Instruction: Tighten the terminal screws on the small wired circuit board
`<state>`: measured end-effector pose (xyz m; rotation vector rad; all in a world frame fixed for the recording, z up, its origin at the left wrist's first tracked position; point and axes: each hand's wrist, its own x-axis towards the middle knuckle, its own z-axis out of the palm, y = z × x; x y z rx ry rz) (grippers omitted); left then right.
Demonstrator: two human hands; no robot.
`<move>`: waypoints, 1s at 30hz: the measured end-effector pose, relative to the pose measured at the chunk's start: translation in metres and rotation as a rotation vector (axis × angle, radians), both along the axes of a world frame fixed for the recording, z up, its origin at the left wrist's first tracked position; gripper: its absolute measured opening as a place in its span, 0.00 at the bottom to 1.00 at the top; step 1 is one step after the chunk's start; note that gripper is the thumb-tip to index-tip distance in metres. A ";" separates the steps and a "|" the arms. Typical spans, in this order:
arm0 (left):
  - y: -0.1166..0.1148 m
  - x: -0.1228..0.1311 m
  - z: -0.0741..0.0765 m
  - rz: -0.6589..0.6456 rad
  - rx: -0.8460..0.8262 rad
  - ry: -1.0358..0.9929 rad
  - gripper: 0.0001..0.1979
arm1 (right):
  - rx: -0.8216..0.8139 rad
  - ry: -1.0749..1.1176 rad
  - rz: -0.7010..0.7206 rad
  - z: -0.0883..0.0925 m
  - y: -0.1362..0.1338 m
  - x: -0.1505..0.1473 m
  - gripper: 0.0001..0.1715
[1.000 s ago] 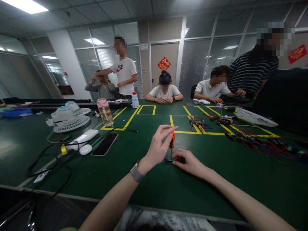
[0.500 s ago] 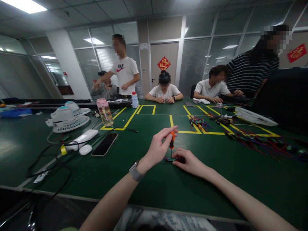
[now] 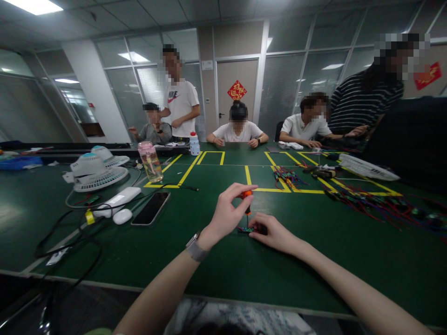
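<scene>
Circuit board [image 3: 244,230], in from the tabletop's [image 3: 230,274] near edge, could get scratched, I'd say, b/c the screwdriver [image 3: 248,211] might slip if L hand [image 3: 226,213], fingers loosely curled round its handle, tilts or R hand [image 3: 271,232], fingertips pinched on the board, eases off.

Kinda dim overall tbh, ceiling light panel [image 3: 33,5] blown out, edges wide-angle stretched, and the circuit board [image 3: 245,229] looks maybe soft.
</scene>
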<state>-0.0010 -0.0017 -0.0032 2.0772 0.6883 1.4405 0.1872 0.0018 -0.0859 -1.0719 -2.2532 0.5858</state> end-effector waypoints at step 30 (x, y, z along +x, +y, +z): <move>0.005 -0.007 0.002 -0.127 -0.044 0.015 0.16 | 0.104 0.010 -0.008 -0.001 0.002 0.000 0.04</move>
